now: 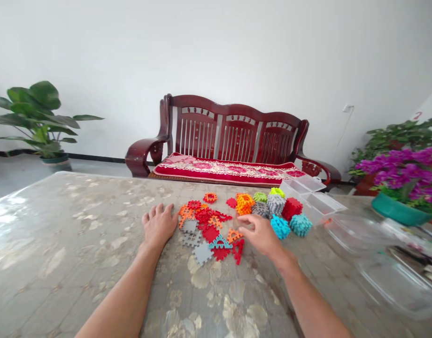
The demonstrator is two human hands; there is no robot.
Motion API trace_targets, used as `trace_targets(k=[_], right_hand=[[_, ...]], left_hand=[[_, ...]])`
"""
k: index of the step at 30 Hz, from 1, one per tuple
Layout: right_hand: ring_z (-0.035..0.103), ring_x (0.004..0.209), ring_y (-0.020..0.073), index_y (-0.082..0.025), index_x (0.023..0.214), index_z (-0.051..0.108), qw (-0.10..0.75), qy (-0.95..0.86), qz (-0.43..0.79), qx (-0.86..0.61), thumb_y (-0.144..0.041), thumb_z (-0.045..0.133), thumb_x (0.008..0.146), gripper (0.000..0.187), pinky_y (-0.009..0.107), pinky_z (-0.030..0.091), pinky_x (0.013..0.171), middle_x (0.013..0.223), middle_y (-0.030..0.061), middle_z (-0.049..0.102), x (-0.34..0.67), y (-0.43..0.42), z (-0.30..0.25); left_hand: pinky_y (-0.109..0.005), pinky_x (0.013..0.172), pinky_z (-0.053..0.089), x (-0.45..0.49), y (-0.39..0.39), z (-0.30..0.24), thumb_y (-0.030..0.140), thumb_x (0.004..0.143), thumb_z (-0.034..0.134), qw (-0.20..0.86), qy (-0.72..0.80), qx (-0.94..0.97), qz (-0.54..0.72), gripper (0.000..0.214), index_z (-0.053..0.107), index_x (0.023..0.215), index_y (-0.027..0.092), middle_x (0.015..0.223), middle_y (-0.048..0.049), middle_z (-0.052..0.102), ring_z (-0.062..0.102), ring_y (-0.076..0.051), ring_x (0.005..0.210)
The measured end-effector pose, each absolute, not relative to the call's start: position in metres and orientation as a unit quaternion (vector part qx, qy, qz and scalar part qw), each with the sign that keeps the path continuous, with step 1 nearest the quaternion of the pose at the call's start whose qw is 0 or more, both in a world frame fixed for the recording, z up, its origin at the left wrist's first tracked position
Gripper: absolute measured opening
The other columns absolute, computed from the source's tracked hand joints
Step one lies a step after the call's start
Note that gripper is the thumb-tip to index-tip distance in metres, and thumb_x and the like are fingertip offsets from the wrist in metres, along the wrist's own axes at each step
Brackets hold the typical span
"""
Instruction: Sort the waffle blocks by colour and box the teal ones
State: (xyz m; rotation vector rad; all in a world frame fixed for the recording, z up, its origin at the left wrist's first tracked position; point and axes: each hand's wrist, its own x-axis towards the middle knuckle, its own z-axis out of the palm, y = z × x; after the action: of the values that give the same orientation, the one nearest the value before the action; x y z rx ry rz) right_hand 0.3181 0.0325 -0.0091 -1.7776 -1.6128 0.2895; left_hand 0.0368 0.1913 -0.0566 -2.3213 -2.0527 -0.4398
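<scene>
My left hand lies flat on the table with its fingers spread, just left of a loose spread of interlocking plastic tiles. My right hand hovers at the right side of that spread, thumb and index finger apart with nothing visible between them. Closest to its fingertips is an orange triangular tile. In the spread are grey tiles, red tiles, orange tiles and a teal triangular tile. A red triangular tile lies at the near right edge.
Sorted stacks stand behind my right hand: orange, grey, red, blue and teal. Beyond them is a clear divided box. Clear plastic containers and a flower pot occupy the right. A wooden bench stands behind.
</scene>
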Motion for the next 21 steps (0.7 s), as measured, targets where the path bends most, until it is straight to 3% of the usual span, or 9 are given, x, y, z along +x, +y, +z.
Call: trace_targets(k=[6,11,17,21], right_hand=[[0.057,0.123,0.0234,-0.026,0.132,0.064,0.255,-0.742,0.123,-0.608,-0.019,0.071,0.075,0.058,0.041,0.042,0.108,0.133,0.0059,0.067,0.28,0.032,-0.018],[0.061,0.115,0.0228,-0.024,0.125,0.068,0.205,-0.769,0.084,-0.6,-0.015,0.067,0.081,0.045,0.039,0.044,0.104,0.125,0.0051,0.071,0.276,0.035,-0.024],[0.066,0.104,0.0205,-0.025,0.113,0.073,0.223,-0.757,0.05,-0.612,-0.013,0.059,0.088,0.031,0.035,0.049,0.097,0.109,0.0044,0.076,0.274,0.036,-0.031],[0.068,0.106,0.0182,-0.025,0.113,0.073,0.302,-0.695,0.057,-0.65,-0.011,0.051,0.09,0.035,0.031,0.049,0.098,0.113,0.0037,0.076,0.282,0.039,-0.034]], left_hand=[[-0.049,0.109,0.029,0.038,0.19,-0.055,0.043,0.094,0.038,0.003,-0.655,-0.741,-0.149,0.051,0.06,0.135,0.024,0.145,-0.0152,0.053,0.043,-0.032,0.135],[-0.048,0.109,0.029,0.038,0.19,-0.056,0.042,0.094,0.037,0.007,-0.656,-0.74,-0.147,0.051,0.06,0.135,0.025,0.146,-0.0152,0.053,0.043,-0.031,0.135],[-0.047,0.108,0.03,0.038,0.189,-0.055,0.043,0.094,0.037,0.01,-0.655,-0.742,-0.143,0.051,0.06,0.136,0.024,0.145,-0.0153,0.053,0.044,-0.031,0.134],[-0.047,0.108,0.03,0.038,0.19,-0.054,0.044,0.094,0.036,0.006,-0.657,-0.742,-0.137,0.052,0.059,0.137,0.025,0.146,-0.0147,0.053,0.044,-0.031,0.135]])
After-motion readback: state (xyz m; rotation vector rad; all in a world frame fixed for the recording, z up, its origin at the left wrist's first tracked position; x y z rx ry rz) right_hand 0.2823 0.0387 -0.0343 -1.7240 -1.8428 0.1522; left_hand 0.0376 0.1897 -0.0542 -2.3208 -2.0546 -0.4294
